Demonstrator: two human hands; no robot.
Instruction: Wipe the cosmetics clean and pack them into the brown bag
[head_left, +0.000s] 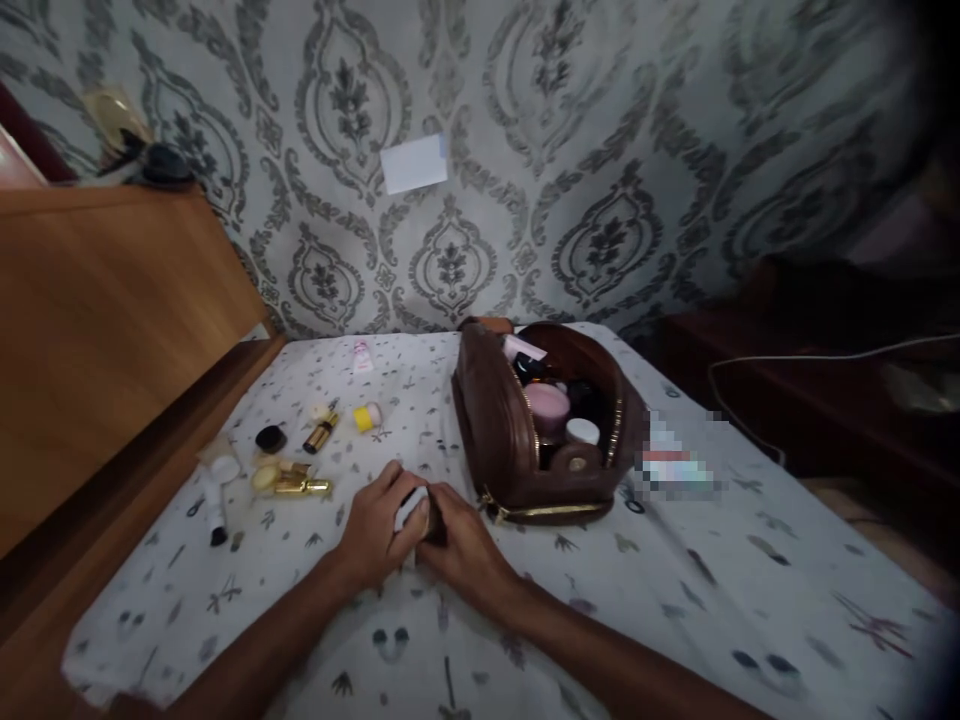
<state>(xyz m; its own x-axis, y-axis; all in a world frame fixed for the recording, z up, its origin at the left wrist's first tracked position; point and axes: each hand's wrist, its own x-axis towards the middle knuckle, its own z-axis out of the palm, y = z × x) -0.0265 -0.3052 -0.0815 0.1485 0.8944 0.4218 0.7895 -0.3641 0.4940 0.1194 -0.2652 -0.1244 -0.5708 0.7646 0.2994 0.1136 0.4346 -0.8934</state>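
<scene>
My left hand [375,525] and my right hand [469,550] meet in front of the bag, both closed around a small white-and-dark box-like item [409,508]. Fingers cover much of it, so its exact kind is unclear. Just beyond my right hand stands a brown makeup bag [480,420], unzipped at the top. Inside it show a pink round container [547,405], a white-lidded jar [583,432] and a pale pink tube [525,347]. Left of my hands lie a gold lipstick-like tube [304,487] and a black-and-gold tube [321,433].
Also on the patterned white cloth [420,640] are a yellow-banded small jar [367,417], a black round lid [270,438], a white tube with black cap [215,510] and a small pink-and-white tube [362,356]. A wooden cabinet [120,330] borders the left; a patterned wall [465,260] stands behind.
</scene>
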